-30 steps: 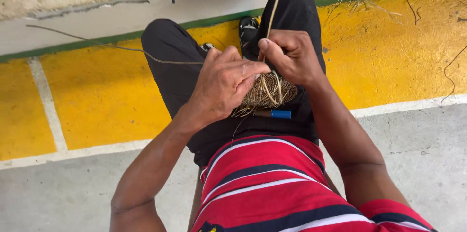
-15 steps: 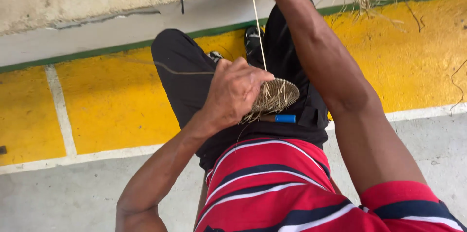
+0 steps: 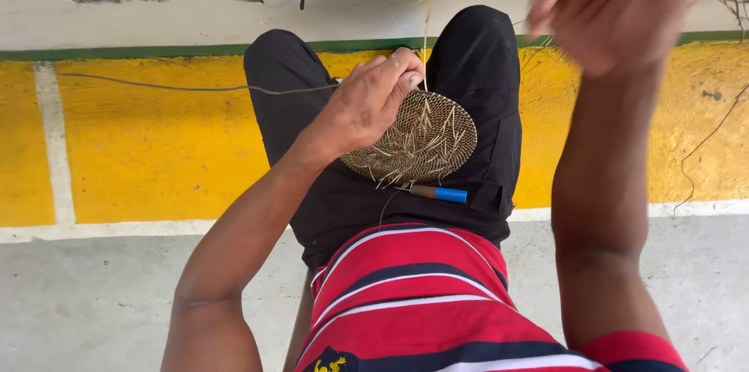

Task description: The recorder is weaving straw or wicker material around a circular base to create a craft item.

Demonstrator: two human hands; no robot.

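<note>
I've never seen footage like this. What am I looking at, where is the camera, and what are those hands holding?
There is no machine here: a person wears a camera on the head, so the one view looks down at their own lap and hands. The left hand grips a round, flat woven disc of tan fibre resting on the black trousers, loose strand ends sticking up from it. The right hand is raised high and blurred; whether it holds anything cannot be told. A thin strand rises from the disc. A small tool with a blue end lies on the lap. Below is a yellow painted floor with white lines.
</note>
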